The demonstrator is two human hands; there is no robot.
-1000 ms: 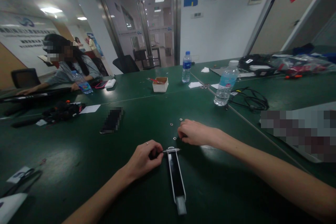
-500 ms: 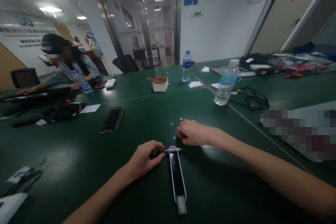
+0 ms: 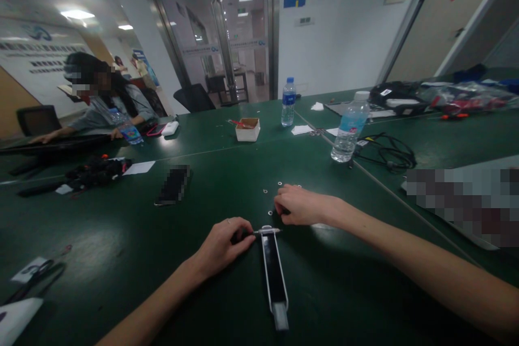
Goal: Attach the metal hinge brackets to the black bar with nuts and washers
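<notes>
My left hand (image 3: 229, 243) pinches the left end of a thin metal rod (image 3: 268, 231) between thumb and fingertips. The rod lies crosswise at the far end of a long, narrow white frame (image 3: 265, 275), whose near end has a pale grey block-like piece (image 3: 280, 316). Up and to the right, my right hand (image 3: 302, 204) rests low on the table with its fingers curled inward. Its fingertips are pressed together, and whatever is between them is hidden. Close by lie several small white rings, one (image 3: 270, 213) just left of the fingers and another (image 3: 265, 191) farther away.
A dark phone (image 3: 173, 186) lies left on the green table (image 3: 211, 173). Beyond are a small open box (image 3: 247, 132) and a water bottle (image 3: 288, 102). A larger bottle (image 3: 350, 128), cables (image 3: 387, 152) and a laptop (image 3: 466, 200) are right. Another person (image 3: 109, 92) sits far left.
Both of my hands, the rod and the frame stay in place. The other person's hand at far left has shifted slightly.
</notes>
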